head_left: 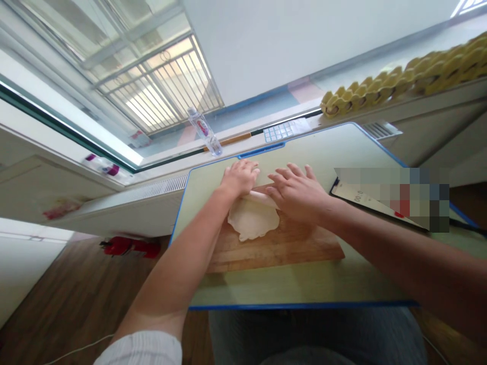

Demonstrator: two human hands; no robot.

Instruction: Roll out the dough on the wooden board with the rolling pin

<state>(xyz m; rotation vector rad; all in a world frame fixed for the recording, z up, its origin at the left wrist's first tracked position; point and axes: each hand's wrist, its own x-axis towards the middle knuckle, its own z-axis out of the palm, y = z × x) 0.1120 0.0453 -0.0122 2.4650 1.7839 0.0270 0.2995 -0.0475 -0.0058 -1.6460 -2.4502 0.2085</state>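
A pale rolling pin (264, 198) lies across the far part of a flattened sheet of dough (254, 223). The dough has an uneven edge and rests on a wooden board (289, 248). My left hand (240, 177) is over the pin's left end, palm down, with its fingers stretched forward. Over the right end is my right hand (299, 191), its fingers spread and its palm resting on the pin. Both hands cover the pin's ends, so only its middle shows.
The board is on a pale green, blue-edged table (266, 286). A phone (375, 205), partly blurred out, is at the right. By the window stand a clear bottle (205, 131) and yellow egg trays (384, 91). A red fire extinguisher (131, 247) lies on the floor, left.
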